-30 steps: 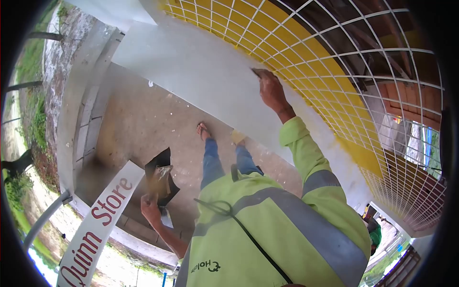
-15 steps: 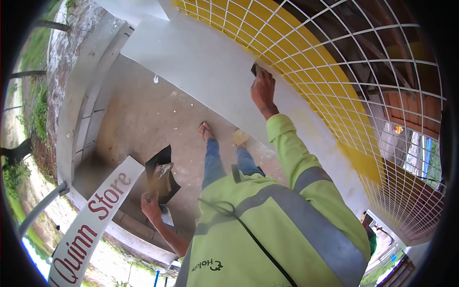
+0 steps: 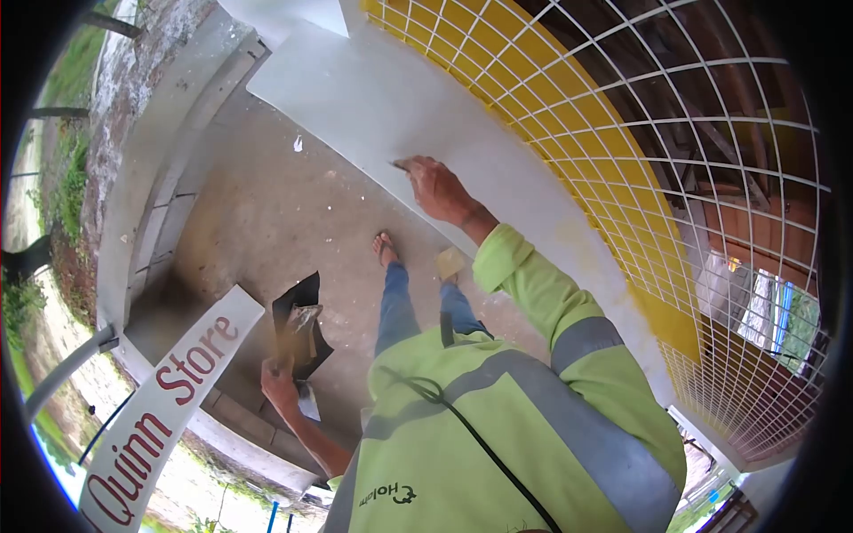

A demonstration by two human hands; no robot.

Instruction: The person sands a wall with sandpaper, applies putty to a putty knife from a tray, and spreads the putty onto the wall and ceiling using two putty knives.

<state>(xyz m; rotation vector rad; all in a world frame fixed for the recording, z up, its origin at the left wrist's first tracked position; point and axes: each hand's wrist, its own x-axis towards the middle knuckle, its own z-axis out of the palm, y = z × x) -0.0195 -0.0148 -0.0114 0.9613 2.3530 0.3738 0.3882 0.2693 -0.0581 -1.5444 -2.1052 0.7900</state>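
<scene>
The right hand [image 3: 440,188], arm reaching forward, pinches a small dark tool [image 3: 399,164] against the white wall [image 3: 355,98]. The left hand [image 3: 280,380] hangs low, fingers curled around a brown-smeared blade [image 3: 298,330] (blurred).

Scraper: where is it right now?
Head view, upper centre: the scraper is in the right hand, its blade against the white wall, below the yellow band and above the concrete floor; the left hand holds a board at lower left.

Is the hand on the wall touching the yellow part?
No, the right hand presses a small tool against the white strip, below the yellow wall.
</scene>
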